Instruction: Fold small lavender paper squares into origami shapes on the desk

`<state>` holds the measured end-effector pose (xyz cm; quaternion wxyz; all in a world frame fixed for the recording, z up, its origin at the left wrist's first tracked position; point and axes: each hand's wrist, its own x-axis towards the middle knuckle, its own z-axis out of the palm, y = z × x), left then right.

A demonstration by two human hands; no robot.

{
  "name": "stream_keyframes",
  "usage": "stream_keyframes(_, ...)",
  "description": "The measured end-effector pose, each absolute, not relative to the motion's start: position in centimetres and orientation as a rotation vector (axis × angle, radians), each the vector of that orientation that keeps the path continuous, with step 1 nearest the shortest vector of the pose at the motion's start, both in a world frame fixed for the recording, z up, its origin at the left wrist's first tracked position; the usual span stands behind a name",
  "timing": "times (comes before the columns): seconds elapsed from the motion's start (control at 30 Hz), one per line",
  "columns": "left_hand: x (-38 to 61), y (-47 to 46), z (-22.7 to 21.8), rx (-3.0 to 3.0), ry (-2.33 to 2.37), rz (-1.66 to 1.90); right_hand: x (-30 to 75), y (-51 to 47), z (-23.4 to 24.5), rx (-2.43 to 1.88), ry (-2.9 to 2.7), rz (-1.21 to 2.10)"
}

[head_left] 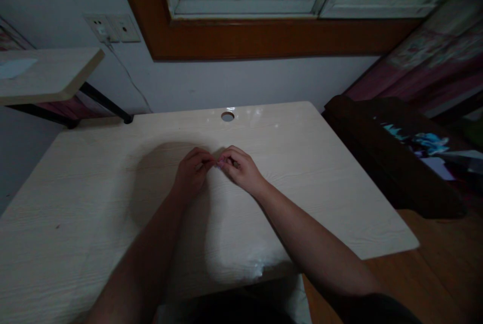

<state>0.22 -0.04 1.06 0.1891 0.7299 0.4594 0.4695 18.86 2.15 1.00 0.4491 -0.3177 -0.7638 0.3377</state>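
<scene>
Over the middle of a pale wood-grain desk [302,163], my two hands meet at the fingertips. My left hand [192,173] is closed in a pinch, thumb against forefinger. Opposite it, my right hand [240,168] pinches too, its fingers curled. Something small and pinkish-purple [219,164] shows between the two sets of fingertips. It is too small and dim to name, and the fingers cover most of it. Both forearms reach in from the near edge, and a shadow falls to the left of my left hand.
A round cable hole [227,116] lies near the desk's back edge. A raised shelf [49,75] on black legs stands at the left. Behind are wall sockets [111,28] with a white cable and a window [249,4]. Dark wooden furniture [392,163] holding assorted items stands at the right.
</scene>
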Motion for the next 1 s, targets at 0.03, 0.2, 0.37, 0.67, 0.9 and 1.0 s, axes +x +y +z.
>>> stream_keyframes(0.03,0.26,-0.07,1.07,2.05,1.286,1.33,18.86,2.17,0.99,-0.785,-1.894,0.834)
stream_keyframes(0.2,0.3,-0.15,1.05,2.05,1.297,1.324,18.91,2.28,0.81,-0.792,-1.933,0.81)
stream_keyframes(0.37,0.26,-0.06,0.85,2.109,1.31,1.319,19.08,2.4,0.62,-0.799,-1.956,0.74)
stream_keyframes(0.67,-0.05,0.2,0.19,2.304,1.379,1.294,19.04,2.07,0.67,-0.847,-2.0,0.629)
stream_keyframes(0.9,0.46,0.02,0.69,2.282,1.397,1.338,18.8,1.93,0.61,-0.905,-1.959,0.635)
stream_keyframes(1.0,0.5,0.04,0.74,2.232,1.4,1.378,18.68,2.02,0.59,-0.902,-1.933,0.662)
